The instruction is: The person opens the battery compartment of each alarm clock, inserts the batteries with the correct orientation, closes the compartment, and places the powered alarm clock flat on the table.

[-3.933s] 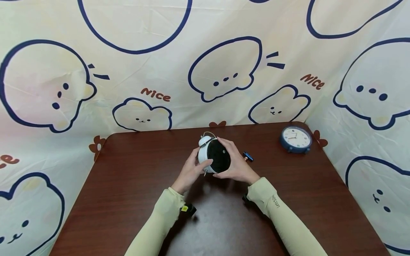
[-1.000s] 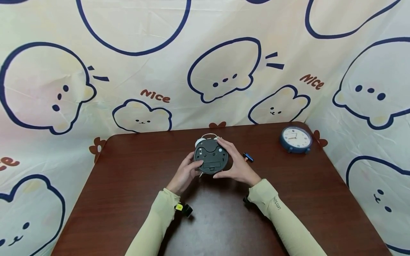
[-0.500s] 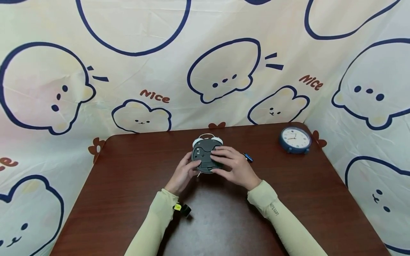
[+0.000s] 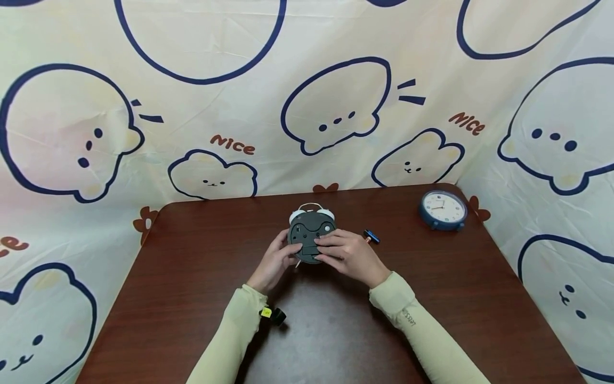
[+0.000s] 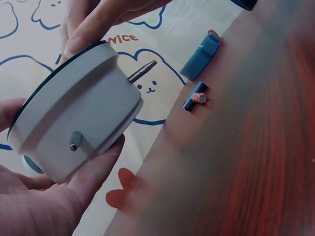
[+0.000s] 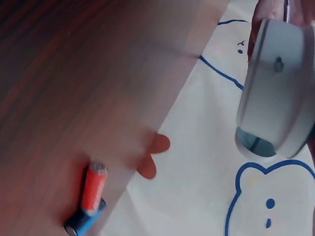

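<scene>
A white twin-bell alarm clock (image 4: 307,221) is held off the table, its dark grey back turned up toward the head camera. My left hand (image 4: 275,260) grips its left side, the thumb over the back and the fingers underneath. On the lower right of the back, near the battery cover (image 4: 309,249), the fingertips and thumb of my right hand (image 4: 352,257) rest close together. The left wrist view shows the clock's white side (image 5: 83,108) with its metal legs, and my right hand's digits (image 5: 91,29) touching the back's edge.
Two batteries lie together right of my hands: a blue battery (image 4: 371,236) and a red battery (image 6: 94,187). A blue round clock (image 4: 443,209) stands at the table's (image 4: 206,277) back right corner. Patterned cloth (image 4: 268,106) rises behind and at both sides.
The clock has turned so its back faces the head camera squarely. My right hand has left the clock's right rim and moved onto the lower back, then slightly down. My left hand keeps its grip.
</scene>
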The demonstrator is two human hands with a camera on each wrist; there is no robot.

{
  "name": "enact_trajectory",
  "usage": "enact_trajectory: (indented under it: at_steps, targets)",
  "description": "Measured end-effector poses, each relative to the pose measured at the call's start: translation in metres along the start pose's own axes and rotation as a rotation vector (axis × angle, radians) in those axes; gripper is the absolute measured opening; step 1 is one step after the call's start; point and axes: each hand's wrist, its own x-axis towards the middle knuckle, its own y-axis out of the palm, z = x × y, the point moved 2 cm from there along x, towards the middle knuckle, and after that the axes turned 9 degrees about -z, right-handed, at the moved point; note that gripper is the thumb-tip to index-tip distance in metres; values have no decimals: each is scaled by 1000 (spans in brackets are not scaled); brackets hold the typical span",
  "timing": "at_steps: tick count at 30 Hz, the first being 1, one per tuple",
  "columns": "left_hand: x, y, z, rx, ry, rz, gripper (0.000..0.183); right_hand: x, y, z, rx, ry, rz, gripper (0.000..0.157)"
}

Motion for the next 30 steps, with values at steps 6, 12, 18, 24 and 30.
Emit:
enact_trajectory:
  at_steps: [6, 12, 18, 24, 30]
  targets:
    - [-1, 2, 3, -1, 0, 6, 54, 2, -4, 2, -22, 7, 41, 28]
    - [-2, 2, 4, -1, -7, 16, 56, 4, -5, 4, 18, 43, 65, 31]
    - [-4, 0, 4, 3, -8, 2, 55, 5, -2, 6, -8, -1, 97, 31]
    - [-5, 0, 4, 18, -9, 6, 54, 5, -1, 6, -24, -12, 104, 30]
    - [-4, 1, 4, -1, -13, 7, 54, 6, -2, 8, -79, -58, 136, 27]
